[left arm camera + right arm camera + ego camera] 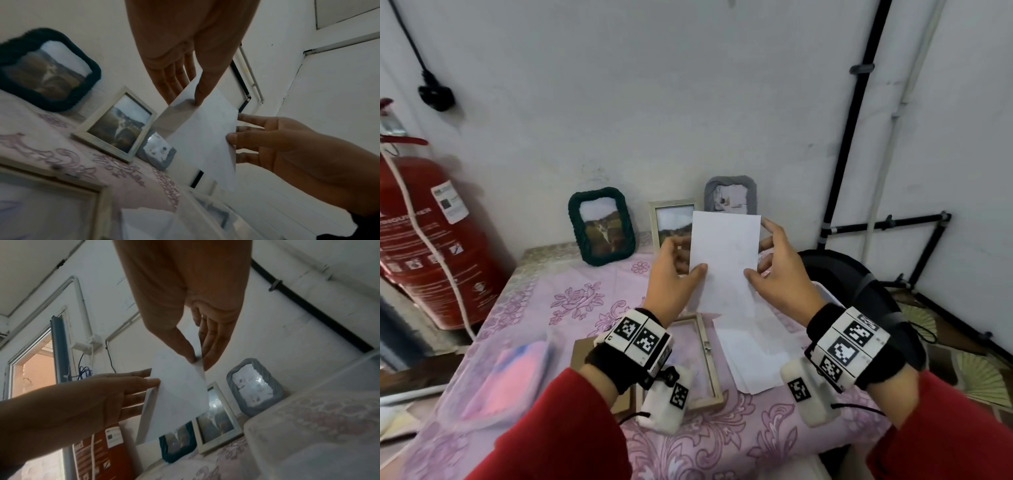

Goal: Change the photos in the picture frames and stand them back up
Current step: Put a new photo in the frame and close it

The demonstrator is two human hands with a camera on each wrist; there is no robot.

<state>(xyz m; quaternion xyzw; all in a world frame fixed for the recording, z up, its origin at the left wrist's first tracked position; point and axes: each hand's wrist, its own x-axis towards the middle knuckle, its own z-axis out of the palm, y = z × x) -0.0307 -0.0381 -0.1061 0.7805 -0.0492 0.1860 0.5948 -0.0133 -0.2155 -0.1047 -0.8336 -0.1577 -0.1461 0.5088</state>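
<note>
Head view: pinches a white rectangular paper sheet (726, 253) from both side edges, blank face toward the camera, upright in the air above the table and touching nothing else. Clamps with left thumb (697, 269) on the near face and left fingers (678, 245) behind; same on the right, thumb (751, 274) in front, fingers (770, 226) spread behind. So left hand (674, 274) and right hand (780, 274) both closed on the sheet, confirmed in both wrist views.

Below the wrists: lies flat on the pink floral tablecloth (571, 284) a light wooden rectangular frame (710, 363), open, cloth pattern visible through it, apparently no photo inside. Just beside it, right: loose stack of white sheets (753, 349). Left of it: brown flat board (580, 353), probably the backing, partly hidden.

Against the wall, already upright: dark green rope-textured frame (575, 236) with a landscape-type print; pale wooden rectangular frame (654, 222) with a similar print; grey ruffled frame (751, 192) with a pale print, content unclear.

Progress, as a guess: mid-swap on the flat frame. Left to do: seat the held sheet, refit the backing, stand it up. Cannot tell whether the three standing frames hold new or old photos.

Right edge, right wrist view: translucent plastic box (308, 418), lid on, contents not readable. Far left: red cylindrical fire extinguisher (424, 246).
</note>
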